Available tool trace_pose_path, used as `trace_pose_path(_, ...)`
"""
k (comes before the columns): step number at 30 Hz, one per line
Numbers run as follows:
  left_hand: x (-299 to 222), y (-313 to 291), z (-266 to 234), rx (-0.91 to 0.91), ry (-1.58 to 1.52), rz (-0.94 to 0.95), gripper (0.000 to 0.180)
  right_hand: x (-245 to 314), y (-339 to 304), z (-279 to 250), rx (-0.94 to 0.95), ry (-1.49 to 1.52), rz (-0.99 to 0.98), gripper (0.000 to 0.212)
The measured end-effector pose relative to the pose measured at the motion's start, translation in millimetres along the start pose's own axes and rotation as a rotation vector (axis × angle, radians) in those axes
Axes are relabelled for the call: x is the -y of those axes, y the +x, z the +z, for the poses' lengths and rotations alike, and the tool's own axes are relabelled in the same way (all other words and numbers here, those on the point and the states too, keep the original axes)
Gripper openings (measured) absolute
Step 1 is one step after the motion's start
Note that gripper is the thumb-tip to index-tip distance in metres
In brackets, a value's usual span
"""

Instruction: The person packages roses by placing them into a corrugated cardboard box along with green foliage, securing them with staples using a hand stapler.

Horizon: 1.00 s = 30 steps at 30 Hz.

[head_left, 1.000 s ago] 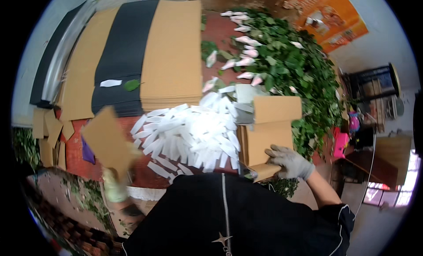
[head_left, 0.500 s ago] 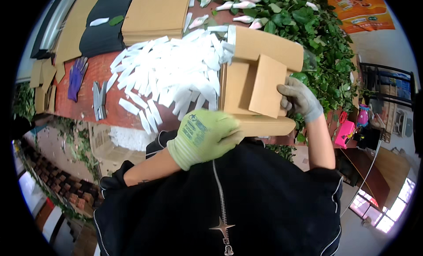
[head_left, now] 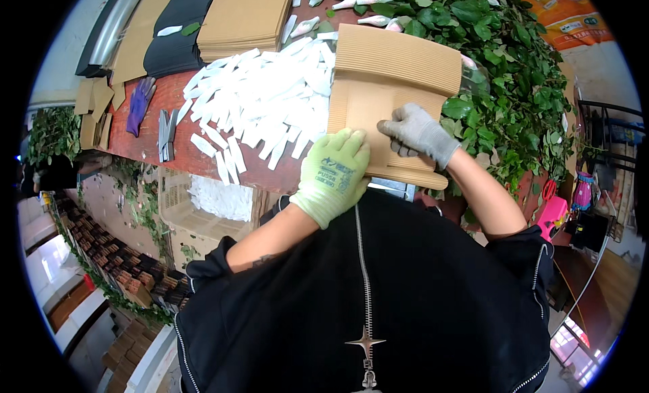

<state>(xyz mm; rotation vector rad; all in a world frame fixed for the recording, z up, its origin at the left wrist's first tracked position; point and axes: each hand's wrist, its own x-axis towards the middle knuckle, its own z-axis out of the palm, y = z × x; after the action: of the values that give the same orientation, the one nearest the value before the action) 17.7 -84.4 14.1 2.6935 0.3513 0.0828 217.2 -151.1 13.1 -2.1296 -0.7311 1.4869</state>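
Observation:
My left hand (head_left: 333, 173), in a pale green glove, lies over the lower left edge of a brown corrugated cardboard piece (head_left: 395, 65), its fingers flat against it. My right hand (head_left: 420, 134), in a grey glove, is closed on the middle of the same cardboard, fingers bent and thumb toward the left. Whatever lies under those fingers is hidden. The cardboard has a ribbed, raised band along its far side and another along its near side. A heap of white strips (head_left: 270, 102) lies on the red table, left of the cardboard.
Stacked brown sheets (head_left: 247, 18), black sheets (head_left: 179, 38), a purple glove (head_left: 140, 108) and a stapler (head_left: 167, 136) lie to the left. Leafy stems (head_left: 507, 89) cover the right side; wrapped pink-white buds (head_left: 368, 0) lie far. Below the table stands a crate (head_left: 177, 214).
The smooth cardboard flap that my right hand held raised is down. My right hand has moved left onto the cardboard. My left hand now rests on its near left edge.

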Motion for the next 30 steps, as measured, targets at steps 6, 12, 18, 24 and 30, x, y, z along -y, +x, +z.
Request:
trace_pose_path(6,2.6,-0.5,-4.4,-0.014,-0.010,0.004,0.056,-6.2,-0.4,8.5,-0.025,0.060,-0.018,0.034)
trace_pose_path(12,17.3,8.8,1.8,-0.031,-0.046,0.166,0.056,-7.8,-9.0,8.5,-0.077,0.208,0.121,0.031)
trace_pose_path(18,30.8,27.5,-22.3,0.102,-0.077,0.243,0.057,16.9,-11.2,-3.5,0.011,-0.548,0.024,0.035)
trace_pose_path(24,49.3,47.6,-35.3,0.289,-0.167,0.347,0.058,45.2,-32.3,-119.9,-0.126,-0.260,-0.597,0.027)
trace_pose_path(30,40.0,51.9,-41.6,0.307,-0.204,0.307,0.059,-23.2,88.1,-290.4,-0.902,-0.451,-0.421,0.035)
